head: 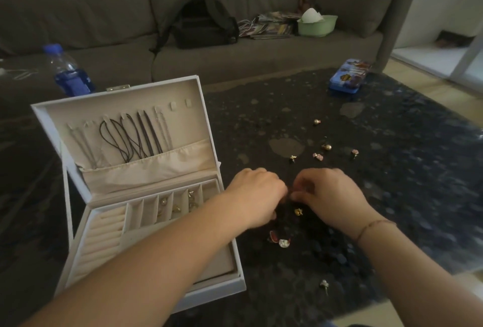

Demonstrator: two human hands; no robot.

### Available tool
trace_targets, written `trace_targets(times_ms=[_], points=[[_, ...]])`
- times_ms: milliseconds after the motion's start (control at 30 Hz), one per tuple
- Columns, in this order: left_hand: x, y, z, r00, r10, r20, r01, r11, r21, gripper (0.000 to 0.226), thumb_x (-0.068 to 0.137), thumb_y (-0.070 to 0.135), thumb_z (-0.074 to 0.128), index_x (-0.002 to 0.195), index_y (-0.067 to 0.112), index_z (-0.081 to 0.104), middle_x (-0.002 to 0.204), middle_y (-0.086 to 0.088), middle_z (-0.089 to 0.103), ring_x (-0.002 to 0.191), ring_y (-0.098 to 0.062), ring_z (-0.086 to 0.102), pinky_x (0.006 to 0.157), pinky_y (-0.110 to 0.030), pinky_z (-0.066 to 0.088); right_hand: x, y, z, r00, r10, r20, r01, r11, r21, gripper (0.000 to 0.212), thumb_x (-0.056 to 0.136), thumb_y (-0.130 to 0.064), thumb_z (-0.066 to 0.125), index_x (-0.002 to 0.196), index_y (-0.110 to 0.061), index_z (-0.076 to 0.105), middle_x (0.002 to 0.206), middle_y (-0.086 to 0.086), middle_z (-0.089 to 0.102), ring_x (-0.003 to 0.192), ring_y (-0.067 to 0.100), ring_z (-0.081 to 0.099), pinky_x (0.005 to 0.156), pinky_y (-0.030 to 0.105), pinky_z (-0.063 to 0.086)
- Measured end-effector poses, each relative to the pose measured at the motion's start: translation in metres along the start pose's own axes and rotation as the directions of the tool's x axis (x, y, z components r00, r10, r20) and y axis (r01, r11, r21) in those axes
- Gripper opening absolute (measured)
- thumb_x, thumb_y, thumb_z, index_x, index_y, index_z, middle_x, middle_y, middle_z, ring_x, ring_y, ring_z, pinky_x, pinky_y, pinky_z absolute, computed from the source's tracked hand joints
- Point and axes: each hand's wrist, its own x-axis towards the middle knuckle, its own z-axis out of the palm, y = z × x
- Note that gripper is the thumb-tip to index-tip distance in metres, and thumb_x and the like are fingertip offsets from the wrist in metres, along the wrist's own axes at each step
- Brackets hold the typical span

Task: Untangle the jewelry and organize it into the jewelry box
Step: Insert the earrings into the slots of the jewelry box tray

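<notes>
A big grey sofa [235, 13] stands behind a dark, speckled table [392, 170]. The floor [444, 86] is light wood. A white wall [444, 0] sits at the right. The room is dim.

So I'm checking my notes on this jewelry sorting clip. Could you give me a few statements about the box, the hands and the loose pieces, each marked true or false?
1. The jewelry box has its lid closed. False: the lid stands open, with cords hanging inside it.
2. Some of the box's small compartments hold gold pieces. True.
3. The left hand and right hand are close together above the dark table. True.
4. Every piece is already in the box. False: loose earrings lie on the table.
5. The blue tin sits inside the box. False: it rests on the table's far side.
</notes>
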Motion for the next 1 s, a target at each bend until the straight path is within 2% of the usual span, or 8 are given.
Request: trace_targets(times_ms=[233, 367, 433, 633, 767, 833, 900, 1000], points=[[-0.001, -0.006, 0.007, 0.996, 0.038, -0.074, -0.045, 0.995, -0.086, 0.015, 0.092, 0.03, 0.066, 0.106, 0.024, 0.068, 0.107, 0.001, 0.062, 0.107, -0.023, 0.056, 0.083, -0.036, 0.041, 0.0, -0.004, 0.008, 0.99, -0.136, 0.037, 0.14, 0.978, -0.157, 0.011, 0.089, -0.043, 0.064, 0.099, -0.038, 0.064, 0.105, -0.017, 0.058, 0.106, 0.009, 0.048, 0.083, 0.029, 0.051], [-0.013, -0.016, 0.004, 0.987, -0.015, -0.157, -0.037, 0.947, -0.319, 0.011, 0.087, 0.032, 0.071, 0.097, 0.027, 0.069, 0.097, 0.009, 0.057, 0.102, -0.018, 0.056, 0.08, -0.035, 0.046, -0.01, -0.016, -0.005, 0.98, -0.182, -0.083, 0.17, 0.976, -0.135, 0.012, 0.091, -0.042, 0.058, 0.096, -0.037, 0.068, 0.101, -0.016, 0.059, 0.104, 0.011, 0.05, 0.079, 0.028, 0.049], [-0.024, -0.024, 0.001, 0.979, -0.066, -0.195, -0.035, 0.879, -0.475, 0.009, 0.084, 0.03, 0.075, 0.091, 0.029, 0.071, 0.094, 0.009, 0.055, 0.094, -0.014, 0.057, 0.08, -0.038, 0.05, -0.022, -0.028, -0.01, 0.97, -0.226, -0.085, 0.213, 0.967, -0.143, 0.015, 0.091, -0.042, 0.056, 0.097, -0.037, 0.068, 0.097, -0.015, 0.061, 0.101, 0.01, 0.051, 0.079, 0.028, 0.049], [-0.073, -0.046, -0.01, 0.961, -0.202, -0.189, -0.03, 0.604, -0.797, 0.008, 0.081, 0.021, 0.08, 0.086, 0.024, 0.074, 0.088, 0.009, 0.064, 0.071, 0.001, 0.056, 0.068, -0.023, 0.047, -0.054, -0.06, 0.002, 0.952, -0.263, 0.159, 0.303, 0.887, -0.349, 0.03, 0.095, -0.054, 0.045, 0.112, -0.036, 0.063, 0.112, -0.015, 0.061, 0.112, 0.014, 0.045, 0.089, 0.03, 0.04], [-0.124, -0.072, -0.013, 0.931, -0.304, -0.204, -0.062, 0.42, -0.905, 0.011, 0.082, 0.012, 0.08, 0.083, 0.02, 0.073, 0.082, 0.003, 0.073, 0.074, -0.01, 0.067, 0.075, -0.03, 0.058, -0.062, -0.066, 0.015, 0.934, -0.308, 0.178, 0.356, 0.808, -0.469, 0.024, 0.095, -0.048, 0.048, 0.113, -0.037, 0.059, 0.116, -0.015, 0.061, 0.113, 0.015, 0.043, 0.09, 0.032, 0.036], [-0.156, -0.09, -0.009, 0.895, -0.398, -0.201, -0.059, 0.342, -0.938, 0.009, 0.081, 0.005, 0.079, 0.084, 0.012, 0.072, 0.08, -0.005, 0.074, 0.073, -0.019, 0.07, 0.075, -0.032, 0.059, -0.064, -0.071, 0.02, 0.918, -0.336, 0.211, 0.396, 0.753, -0.526, 0.021, 0.086, -0.046, 0.064, 0.105, -0.039, 0.063, 0.104, -0.017, 0.064, 0.105, 0.014, 0.049, 0.081, 0.032, 0.038], [-0.193, -0.108, -0.002, 0.853, -0.491, -0.177, -0.026, 0.299, -0.954, 0.008, 0.081, 0.004, 0.077, 0.086, 0.005, 0.071, 0.079, -0.01, 0.074, 0.074, -0.024, 0.073, 0.074, -0.031, 0.06, -0.064, -0.084, 0.016, 0.95, -0.278, 0.141, 0.31, 0.79, -0.529, 0.023, 0.068, -0.046, 0.081, 0.085, -0.041, 0.066, 0.083, -0.019, 0.066, 0.088, 0.012, 0.053, 0.068, 0.03, 0.038], [-0.242, -0.133, 0.015, 0.766, -0.628, -0.139, 0.021, 0.24, -0.971, 0.007, 0.084, 0.005, 0.074, 0.088, 0.01, 0.073, 0.079, -0.008, 0.075, 0.076, -0.02, 0.074, 0.073, -0.031, 0.06, -0.066, -0.106, 0.009, 0.946, -0.325, 0.015, 0.306, 0.874, -0.378, 0.024, 0.079, -0.041, 0.076, 0.097, -0.05, 0.063, 0.094, -0.023, 0.065, 0.094, 0.007, 0.053, 0.078, 0.029, 0.043]])
